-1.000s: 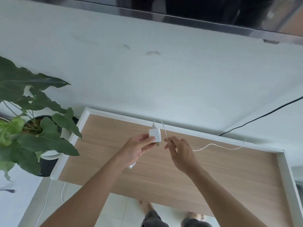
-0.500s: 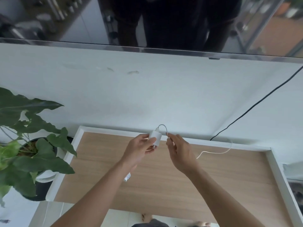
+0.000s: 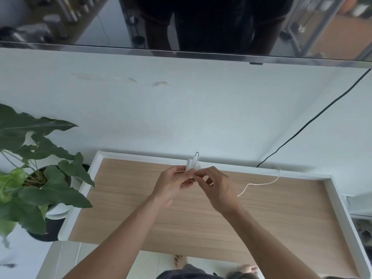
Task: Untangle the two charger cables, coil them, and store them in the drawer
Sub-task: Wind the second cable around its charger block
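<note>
Now L hand (image 3: 173,184) holds the plug (image 3: 192,165) & R hand (image 3: 219,188) pinches the cable (image 3: 259,184), coiling it; next, I guess, wind more loops.

A leafy green plant (image 3: 40,178) is seen at left, set in a dark pot (image 3: 48,230); a white wall (image 3: 181,117) is marked by faint scuffs (image 3: 160,83); a black cable (image 3: 314,117) is run diagonally down it at right; a dark glossy screen (image 3: 201,23), edged in silver, is mounted above.
</note>
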The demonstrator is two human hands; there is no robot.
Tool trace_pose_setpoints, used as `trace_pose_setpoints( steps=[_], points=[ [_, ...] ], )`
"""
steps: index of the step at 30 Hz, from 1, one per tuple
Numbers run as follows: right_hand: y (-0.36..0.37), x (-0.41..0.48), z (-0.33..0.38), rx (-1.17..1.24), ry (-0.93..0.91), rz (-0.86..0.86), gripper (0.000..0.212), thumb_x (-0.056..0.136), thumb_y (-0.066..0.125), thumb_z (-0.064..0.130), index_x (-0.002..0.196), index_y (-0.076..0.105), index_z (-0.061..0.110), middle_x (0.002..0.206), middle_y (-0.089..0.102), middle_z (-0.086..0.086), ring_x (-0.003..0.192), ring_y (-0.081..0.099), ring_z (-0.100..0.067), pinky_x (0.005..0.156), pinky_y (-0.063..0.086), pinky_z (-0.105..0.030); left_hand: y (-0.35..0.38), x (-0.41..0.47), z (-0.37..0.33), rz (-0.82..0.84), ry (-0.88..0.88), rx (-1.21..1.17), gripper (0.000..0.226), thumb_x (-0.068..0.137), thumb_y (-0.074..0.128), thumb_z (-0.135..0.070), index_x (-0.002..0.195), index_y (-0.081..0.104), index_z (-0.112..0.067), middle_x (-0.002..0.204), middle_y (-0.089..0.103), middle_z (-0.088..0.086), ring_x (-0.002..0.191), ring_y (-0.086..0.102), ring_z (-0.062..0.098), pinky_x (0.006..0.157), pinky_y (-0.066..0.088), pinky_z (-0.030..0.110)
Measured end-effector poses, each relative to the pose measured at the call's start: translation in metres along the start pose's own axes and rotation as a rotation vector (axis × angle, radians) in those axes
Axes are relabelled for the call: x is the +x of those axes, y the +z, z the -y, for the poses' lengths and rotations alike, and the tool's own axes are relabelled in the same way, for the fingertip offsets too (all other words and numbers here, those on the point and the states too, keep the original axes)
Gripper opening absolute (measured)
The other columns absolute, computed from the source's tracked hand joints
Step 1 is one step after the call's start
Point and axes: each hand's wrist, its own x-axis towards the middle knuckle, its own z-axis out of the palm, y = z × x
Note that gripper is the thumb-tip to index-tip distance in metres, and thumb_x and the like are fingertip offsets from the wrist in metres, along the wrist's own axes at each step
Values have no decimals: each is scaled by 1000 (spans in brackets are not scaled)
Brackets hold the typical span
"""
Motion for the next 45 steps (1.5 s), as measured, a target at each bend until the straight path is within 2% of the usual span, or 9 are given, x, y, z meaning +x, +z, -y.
trace_pose_setpoints(
  steps=[9, 14, 19, 25, 28, 31, 34, 37, 45],
  points=[
    [-22, -7, 0, 40, 134, 179, 4, 101, 78, 36, 104, 79, 37, 98, 78, 21, 65, 61, -12, 64, 49, -19, -4, -1, -2, 56, 11, 97, 30, 100, 81, -22, 124, 80, -3, 118, 79, 31, 100, 78, 32, 106, 63, 49],
    [-42, -4, -1, 117, 238, 334, 21, 104, 71, 51, 95, 82, 35, 71, 68, 10, 62, 48, -10, 62, 42, -26, -7, -2, -6, 99, 103, 270, 23, 110, 67, -25, 119, 85, -14, 101, 79, 18, 92, 73, 23, 105, 63, 49],
    [-62, -1, -23, 379, 470, 506, 37, 105, 72, 46, 86, 79, 15, 70, 45, 3, 64, 33, -19, 61, 33, -30, -13, -7, -18, 326, 178, 456, 31, 116, 55, -29, 138, 76, -23, 96, 64, 2, 88, 59, 16, 90, 53, 27],
    [-73, -4, -45, 256, 576, 535, 68, 68, 92, 76, 67, 56, 19, 70, 41, -4, 61, 34, -17, 60, 33, -30, -8, -14, -24, 585, 120, 592, 35, 118, 52, -23, 149, 68, -20, 104, 71, 16, 92, 61, 20, 90, 55, 33],
    [-78, 1, -52, 274, 607, 548, 57, 67, 95, 63, 65, 57, 21, 63, 37, 2, 59, 31, -15, 62, 30, -33, -2, -17, -22, 724, 89, 722, 36, 116, 55, -26, 149, 68, -20, 120, 78, 17, 97, 66, 20, 91, 57, 35],
    [-81, 9, -45, 227, 624, 613, 49, 91, 84, 55, 64, 59, 22, 64, 44, 6, 58, 32, -13, 59, 32, -26, 5, -19, -20, 674, 58, 750, 39, 111, 66, -24, 150, 67, -23, 111, 80, 0, 90, 68, 14, 90, 57, 29],
    [-85, 14, -30, 226, 601, 617, 43, 100, 74, 56, 73, 73, 22, 68, 55, 12, 56, 37, -10, 58, 38, -23, 5, -15, -15, 544, -20, 584, 45, 100, 81, -15, 142, 66, -11, 122, 78, 13, 88, 70, 19, 93, 61, 40],
    [-89, 20, -15, 176, 557, 582, 45, 104, 67, 57, 84, 80, 19, 68, 57, 17, 60, 39, -12, 61, 40, -25, 6, -13, -13, 484, 8, 629, 33, 98, 84, -12, 128, 74, -3, 106, 78, 12, 81, 70, 16, 76, 59, 27],
    [-82, 19, 23, -70, 382, 502, 47, 116, 43, 42, 92, 76, 18, 73, 64, 19, 61, 48, -11, 69, 44, -32, 1, -5, -15, 334, 73, 839, 20, 90, 90, -33, 108, 83, -30, 107, 84, -1, 96, 79, 15, 84, 61, 32]
  ],
)
